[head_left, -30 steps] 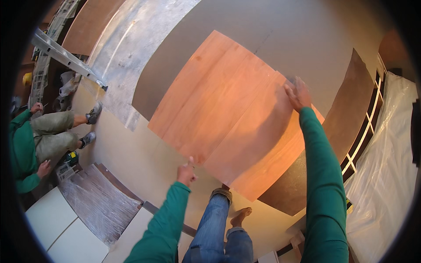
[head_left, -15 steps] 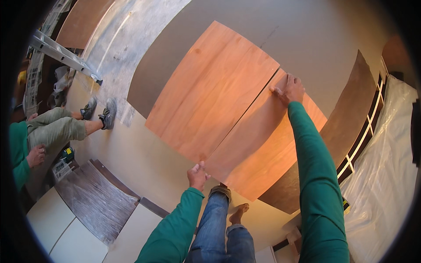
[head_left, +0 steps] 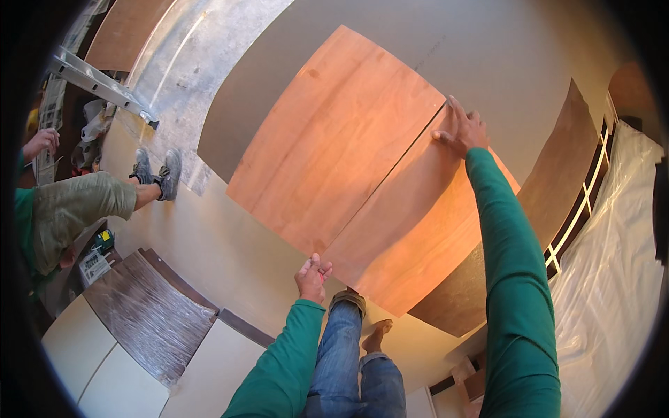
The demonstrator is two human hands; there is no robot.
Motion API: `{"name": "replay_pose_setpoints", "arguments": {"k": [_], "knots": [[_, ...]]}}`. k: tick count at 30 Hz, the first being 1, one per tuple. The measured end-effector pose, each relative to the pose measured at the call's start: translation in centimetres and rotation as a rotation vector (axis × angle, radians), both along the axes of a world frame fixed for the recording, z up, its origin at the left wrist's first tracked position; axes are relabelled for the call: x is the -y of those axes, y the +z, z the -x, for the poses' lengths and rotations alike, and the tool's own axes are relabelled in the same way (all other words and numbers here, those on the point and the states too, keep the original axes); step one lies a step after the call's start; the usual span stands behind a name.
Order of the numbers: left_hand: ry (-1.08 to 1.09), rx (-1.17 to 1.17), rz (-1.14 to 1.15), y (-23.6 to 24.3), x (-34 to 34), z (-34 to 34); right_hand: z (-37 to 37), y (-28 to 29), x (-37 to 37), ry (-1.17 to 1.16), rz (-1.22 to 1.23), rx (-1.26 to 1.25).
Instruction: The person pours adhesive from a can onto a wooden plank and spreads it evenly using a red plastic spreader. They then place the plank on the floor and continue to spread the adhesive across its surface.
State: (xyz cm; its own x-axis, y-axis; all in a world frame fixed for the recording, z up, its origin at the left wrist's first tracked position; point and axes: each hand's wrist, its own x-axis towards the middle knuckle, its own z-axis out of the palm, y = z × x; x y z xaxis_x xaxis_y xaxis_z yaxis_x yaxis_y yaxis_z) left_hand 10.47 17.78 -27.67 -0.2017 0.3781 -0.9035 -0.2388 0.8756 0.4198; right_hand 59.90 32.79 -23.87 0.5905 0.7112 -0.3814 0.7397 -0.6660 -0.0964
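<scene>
Right hand (head_left: 461, 129) lies spread flat on the far end of a plywood strip (head_left: 418, 223); left hand (head_left: 312, 277) pinches its near end, steadying it against the larger plywood sheet (head_left: 327, 146).

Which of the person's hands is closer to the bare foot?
Left. The left hand grips the near end of the orange wooden board, just up and left of the bare foot. The right hand presses the board's far end, much farther away.

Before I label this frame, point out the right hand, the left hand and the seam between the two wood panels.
right hand (head_left: 461, 129), head view, back of the hand
left hand (head_left: 311, 276), head view, palm
seam (head_left: 390, 173), head view, its middle stretch
</scene>
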Motion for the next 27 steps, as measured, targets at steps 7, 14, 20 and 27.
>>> {"name": "replay_pose_setpoints", "arguments": {"k": [7, 14, 20, 27], "knots": [[0.041, 0.007, -0.02, -0.2, 0.7, 0.1, -0.8, 0.4, -1.2, 0.007, 0.02, -0.091], [0.055, 0.031, 0.045, -0.4, 1.1, 1.3, -0.8, -0.8, -1.8, 0.014, 0.008, -0.136], [0.077, 0.116, 0.137, 1.7, 0.2, 0.5, -2.6, -2.8, -0.1, 0.03, -0.084, -0.127], [-0.152, -0.007, 0.06, 0.7, 0.4, 2.9, -1.1, -2.4, -1.5, 0.022, -0.013, -0.106]]}}
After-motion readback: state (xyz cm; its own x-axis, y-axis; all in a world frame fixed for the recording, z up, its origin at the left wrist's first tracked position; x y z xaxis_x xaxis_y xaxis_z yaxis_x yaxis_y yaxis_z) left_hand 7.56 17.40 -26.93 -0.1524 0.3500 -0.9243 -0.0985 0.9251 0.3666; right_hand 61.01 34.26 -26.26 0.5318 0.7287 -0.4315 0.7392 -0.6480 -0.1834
